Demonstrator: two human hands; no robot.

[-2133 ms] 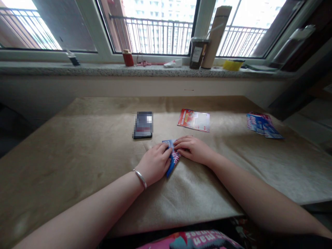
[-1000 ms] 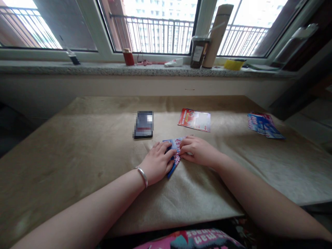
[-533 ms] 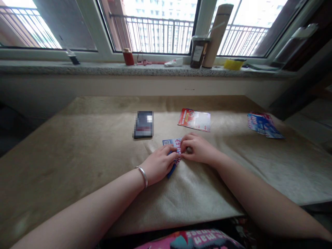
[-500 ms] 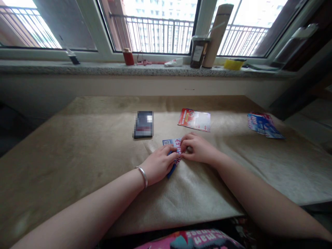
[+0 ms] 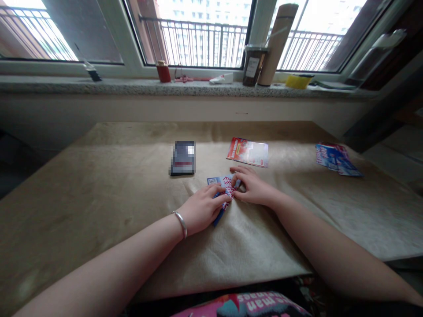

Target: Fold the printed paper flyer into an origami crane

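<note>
Tan table (image 5: 109, 189) here, pixelated dark slab (image 5: 183, 158) left of center, red-and-white sheet (image 5: 249, 152) right of center, overlapping blue leaflets (image 5: 339, 160) far right, plus one blue card (image 5: 228, 181) just below center.

Seemingly home: cluttered windowsill (image 5: 125, 87), cloth-covered table (image 5: 99, 189), balcony railing (image 5: 221, 46), apartment block (image 5: 205, 9) outside.

1. On the counter (image 5: 115, 189), the folded leaflet (image 5: 228, 184) is lying toward the person, with the left hand (image 5: 202, 209) resting over its left part and the right hand (image 5: 251, 187) staying at its right side.
2. The phone (image 5: 183, 157) is lying beyond the left hand, left of the folded leaflet.
3. The flyer (image 5: 248, 152) is lying behind the right hand, right of the phone.
4. The pile of leaflets (image 5: 339, 159) is lying farther right, well apart from the flyer.
5. Behind the counter, the windowsill (image 5: 132, 88) is running across, with the jar (image 5: 252, 68) standing on it just left of the flask (image 5: 278, 48).
6. Outside, the railing (image 5: 205, 44) is stretching behind the window.
</note>
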